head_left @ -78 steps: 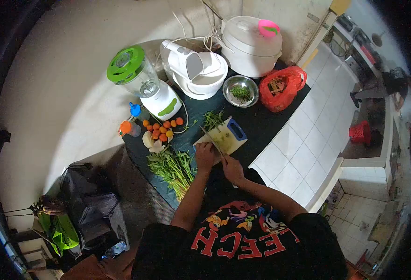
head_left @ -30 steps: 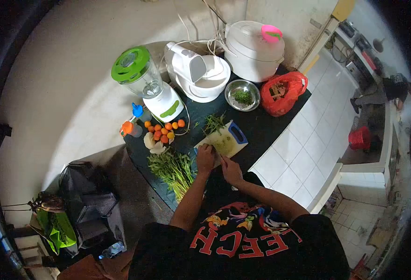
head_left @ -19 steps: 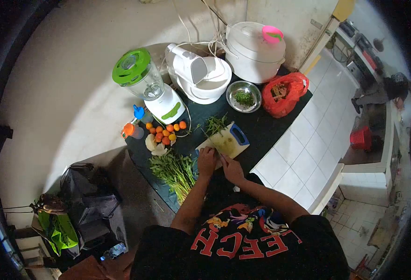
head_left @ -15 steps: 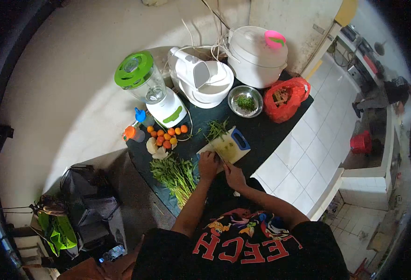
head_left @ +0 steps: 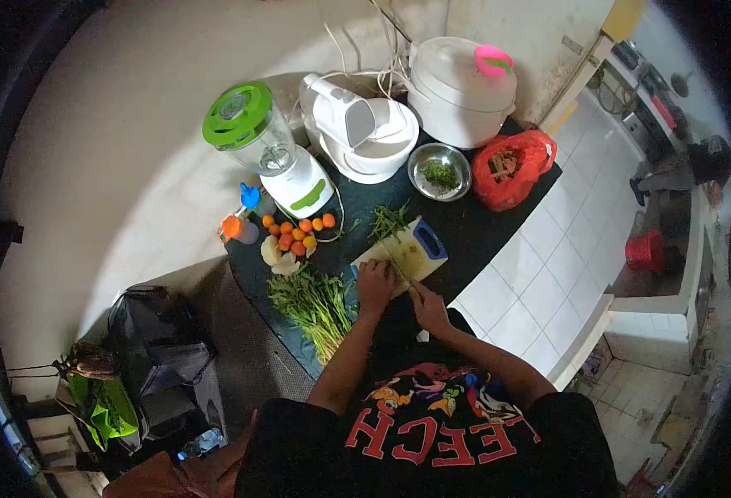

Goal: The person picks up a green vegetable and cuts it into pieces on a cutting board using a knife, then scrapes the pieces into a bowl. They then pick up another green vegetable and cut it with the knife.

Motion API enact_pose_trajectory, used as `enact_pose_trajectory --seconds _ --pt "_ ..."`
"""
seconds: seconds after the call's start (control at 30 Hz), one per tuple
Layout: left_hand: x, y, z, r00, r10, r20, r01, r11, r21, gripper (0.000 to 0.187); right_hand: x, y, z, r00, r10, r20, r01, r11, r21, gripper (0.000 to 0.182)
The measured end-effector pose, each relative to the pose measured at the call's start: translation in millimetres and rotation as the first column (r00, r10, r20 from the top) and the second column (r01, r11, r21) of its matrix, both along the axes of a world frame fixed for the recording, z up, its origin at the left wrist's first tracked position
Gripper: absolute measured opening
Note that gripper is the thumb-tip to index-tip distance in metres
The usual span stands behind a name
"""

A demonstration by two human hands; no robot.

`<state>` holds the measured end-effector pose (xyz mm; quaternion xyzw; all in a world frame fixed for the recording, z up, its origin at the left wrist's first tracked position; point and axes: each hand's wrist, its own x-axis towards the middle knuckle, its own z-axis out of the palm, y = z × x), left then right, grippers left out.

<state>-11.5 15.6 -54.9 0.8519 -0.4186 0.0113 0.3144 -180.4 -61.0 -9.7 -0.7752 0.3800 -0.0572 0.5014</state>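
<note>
My left hand (head_left: 374, 286) rests on the near left part of a white cutting board (head_left: 419, 260) with blue edges, its fingers bent down; anything under them is too small to name. In my right hand (head_left: 428, 309) is a knife (head_left: 399, 270), its blade over the board beside my left fingers. Cut green stalks (head_left: 389, 222) lie at the board's far end. A bunch of leafy greens (head_left: 311, 309) lies left of my left hand. Beyond it are small orange fruits (head_left: 298, 235) and pale pieces (head_left: 285, 264).
Behind the board stand a blender (head_left: 299, 184), a white stand mixer (head_left: 349, 120), a metal bowl with chopped greens (head_left: 440, 172), a large white pot (head_left: 461, 100) and a red plastic bag (head_left: 510, 187). Bags hang at lower left. Another person (head_left: 704, 163) is at far right.
The whole view has shifted slightly. Both hands remain at the board, with the knife still in my right hand.
</note>
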Motion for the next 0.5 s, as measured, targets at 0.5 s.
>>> enact_pose_trajectory --seconds 0.5 --pt "-3 1 -1 0.989 0.026 -0.144 -0.035 0.998 -0.061 0.018 -3 1 -1 0.991 -0.021 0.133 0.030 0.997 -0.071 0.044"
